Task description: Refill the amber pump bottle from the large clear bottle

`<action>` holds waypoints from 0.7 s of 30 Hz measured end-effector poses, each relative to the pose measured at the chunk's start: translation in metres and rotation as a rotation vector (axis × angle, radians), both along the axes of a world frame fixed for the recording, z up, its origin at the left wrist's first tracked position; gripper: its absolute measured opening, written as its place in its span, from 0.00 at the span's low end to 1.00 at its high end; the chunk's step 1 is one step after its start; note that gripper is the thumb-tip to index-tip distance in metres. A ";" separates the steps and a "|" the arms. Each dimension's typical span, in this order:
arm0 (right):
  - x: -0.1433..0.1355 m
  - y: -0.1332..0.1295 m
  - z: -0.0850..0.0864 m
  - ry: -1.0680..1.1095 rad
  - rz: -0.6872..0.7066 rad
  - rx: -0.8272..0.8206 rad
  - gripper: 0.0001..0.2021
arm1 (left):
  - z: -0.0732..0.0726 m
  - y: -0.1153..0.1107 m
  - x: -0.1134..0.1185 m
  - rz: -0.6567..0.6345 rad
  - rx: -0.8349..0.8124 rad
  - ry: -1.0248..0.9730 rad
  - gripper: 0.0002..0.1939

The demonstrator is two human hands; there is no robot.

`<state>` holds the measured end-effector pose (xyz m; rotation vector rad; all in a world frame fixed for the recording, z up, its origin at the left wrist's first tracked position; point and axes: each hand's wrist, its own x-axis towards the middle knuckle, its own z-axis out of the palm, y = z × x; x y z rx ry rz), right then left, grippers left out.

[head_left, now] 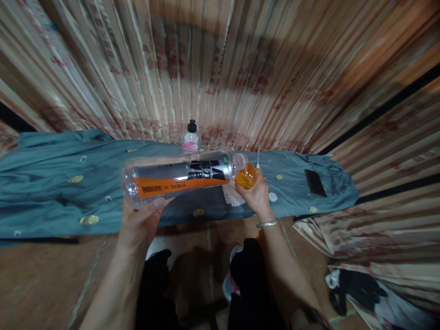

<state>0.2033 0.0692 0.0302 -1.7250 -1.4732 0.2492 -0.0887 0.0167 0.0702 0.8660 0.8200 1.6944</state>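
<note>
A large clear bottle (pixel 178 176) with an orange and silver label lies nearly horizontal in the air, its mouth pointing right. My left hand (pixel 146 217) is wrapped round its base end from below. My right hand (pixel 256 190) holds a small container of orange liquid (pixel 245 177), right at the mouth of the large bottle. Whether the two rims touch is too small to tell. Beneath the hands, a pale lace-edged cloth or tissue (pixel 233 196) lies on the blue-green fabric. Near my right wrist is a small white disc (pixel 272 196).
A black-capped bottle (pixel 191 137) with a pink label stands behind the large bottle. A thin white nozzle (pixel 258 156) sticks up behind my right hand. A dark phone (pixel 315 183) lies right on the blue-green cloth (pixel 62 183). Pleated curtains (pixel 220 78) hang behind.
</note>
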 end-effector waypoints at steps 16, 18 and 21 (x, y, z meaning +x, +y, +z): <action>-0.001 0.000 0.001 0.001 -0.005 0.002 0.34 | 0.001 0.001 0.001 -0.010 0.007 0.010 0.21; 0.000 0.000 0.000 0.011 -0.002 -0.001 0.35 | 0.001 0.000 0.000 -0.009 0.015 0.012 0.21; 0.001 0.000 0.000 0.009 -0.010 -0.013 0.36 | 0.000 0.000 0.000 -0.006 0.016 0.011 0.20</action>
